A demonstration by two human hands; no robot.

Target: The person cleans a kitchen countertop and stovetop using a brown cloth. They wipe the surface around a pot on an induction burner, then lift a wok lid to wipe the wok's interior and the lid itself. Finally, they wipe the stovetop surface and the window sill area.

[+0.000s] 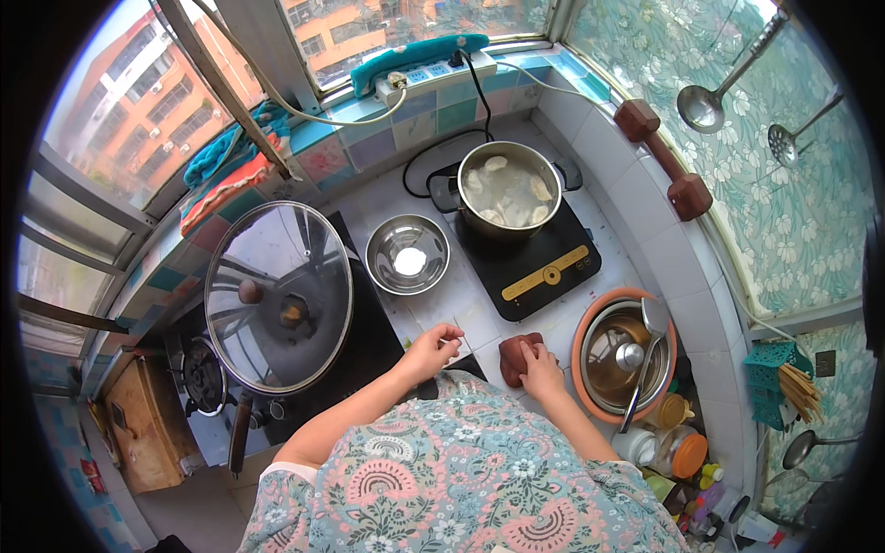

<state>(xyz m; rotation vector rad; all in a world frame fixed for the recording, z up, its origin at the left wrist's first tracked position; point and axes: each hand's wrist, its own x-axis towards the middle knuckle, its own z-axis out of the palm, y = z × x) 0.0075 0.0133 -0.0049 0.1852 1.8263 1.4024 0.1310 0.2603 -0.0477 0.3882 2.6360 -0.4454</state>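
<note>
My right hand point(542, 370) grips a folded reddish-brown cloth point(513, 354) against the white tiled counter near its front edge. My left hand point(433, 352) hovers over the counter edge with nothing in it, its fingers loosely bent and apart. Beyond the hands, a steel pot point(509, 227) of cloudy water with several pale dumplings point(498, 164) sits on a black induction cooker point(544, 293). An empty steel bowl point(385, 269) stands left of the cooker.
At left a wok with a glass lid point(267, 332) covers part of a gas stove point(205, 376); its handle juts toward me. To the right, an orange-rimmed basin point(584, 391) bears a lidded pot and a spatula point(643, 376), beside several jars point(688, 453). A power strip point(433, 76) lies behind.
</note>
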